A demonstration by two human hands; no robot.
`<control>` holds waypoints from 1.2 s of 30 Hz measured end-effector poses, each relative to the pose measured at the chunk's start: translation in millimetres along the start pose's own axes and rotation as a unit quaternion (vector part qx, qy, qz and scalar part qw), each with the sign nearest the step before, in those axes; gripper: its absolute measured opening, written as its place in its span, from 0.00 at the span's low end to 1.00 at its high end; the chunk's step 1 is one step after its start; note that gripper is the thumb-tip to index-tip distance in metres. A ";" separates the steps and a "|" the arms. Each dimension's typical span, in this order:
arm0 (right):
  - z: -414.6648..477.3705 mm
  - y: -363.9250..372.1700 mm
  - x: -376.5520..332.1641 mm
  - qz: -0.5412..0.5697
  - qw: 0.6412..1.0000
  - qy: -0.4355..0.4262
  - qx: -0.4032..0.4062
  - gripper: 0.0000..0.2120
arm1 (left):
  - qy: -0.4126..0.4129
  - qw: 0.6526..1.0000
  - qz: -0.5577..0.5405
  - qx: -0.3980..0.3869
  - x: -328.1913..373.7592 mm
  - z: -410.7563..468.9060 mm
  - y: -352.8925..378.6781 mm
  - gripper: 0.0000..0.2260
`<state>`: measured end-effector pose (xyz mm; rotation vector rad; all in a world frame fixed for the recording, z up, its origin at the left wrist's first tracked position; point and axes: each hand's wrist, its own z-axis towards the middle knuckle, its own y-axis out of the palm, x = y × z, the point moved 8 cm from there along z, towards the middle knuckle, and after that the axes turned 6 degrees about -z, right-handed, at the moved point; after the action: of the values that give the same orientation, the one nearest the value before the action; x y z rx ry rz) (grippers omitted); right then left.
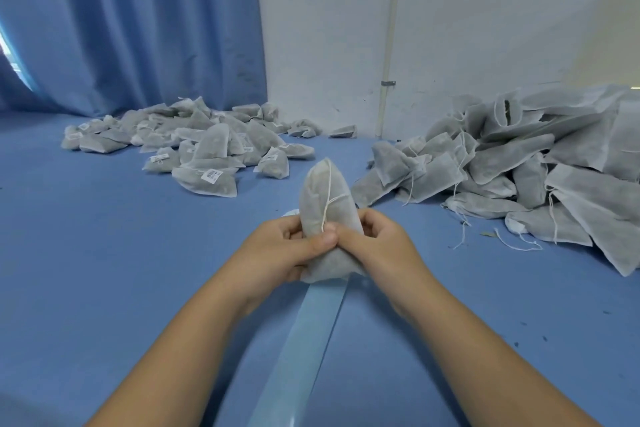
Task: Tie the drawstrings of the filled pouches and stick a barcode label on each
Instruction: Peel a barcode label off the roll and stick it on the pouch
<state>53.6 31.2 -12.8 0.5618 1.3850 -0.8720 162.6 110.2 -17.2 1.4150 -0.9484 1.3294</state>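
- At the middle of the blue tabletop (104, 253), right in front of the person, one filled pouch (323, 194) is held up on end between both hands, its narrow top pointing away toward the wall.
- The left hand (280, 250) grasps the pouch's left side, fingers curled round it and the thumb laid across the front.
- The right hand (377, 243) mirrors it on the right side, fingers wrapped round the fabric, and its thumb meets the left thumb at the front.
- A white drawstring (328, 191) runs down the pouch's front from the top and ends right at the two thumb tips; whether they pinch it, I cannot tell.
- Beneath the pouch a pale blue strip (304, 340) lies flat on the table and runs back between the forearms.
- Far left, against the blue curtain (138, 28), sits a heap of pouches (207, 142), and several show a barcode label (212, 176).
- To the right, along the white wall (346, 28), there is a bigger pile of pouches (519, 163), with loose strings trailing onto the table and a few mouths gaping.
- A thin pipe (388, 62) climbs the wall between the two heaps.
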 end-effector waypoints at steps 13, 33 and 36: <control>-12.6 3.2 -2.4 0.019 0.999 -0.027 -0.036 0.18 | 0.039 0.996 -0.077 -0.028 2.9 -13.3 5.9 0.16; -6.1 -9.8 2.3 -0.352 0.930 -0.104 0.012 0.10 | -0.107 0.973 -0.201 0.026 -36.8 -35.1 -13.9 0.15; -12.4 3.0 -1.8 -0.379 0.914 -0.141 -0.029 0.10 | -0.122 0.968 -0.220 0.006 -38.4 -36.7 -9.3 0.13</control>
<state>48.6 43.0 -13.2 -0.1855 1.3556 -1.4581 157.7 145.6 -57.6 1.7068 -0.7224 0.8443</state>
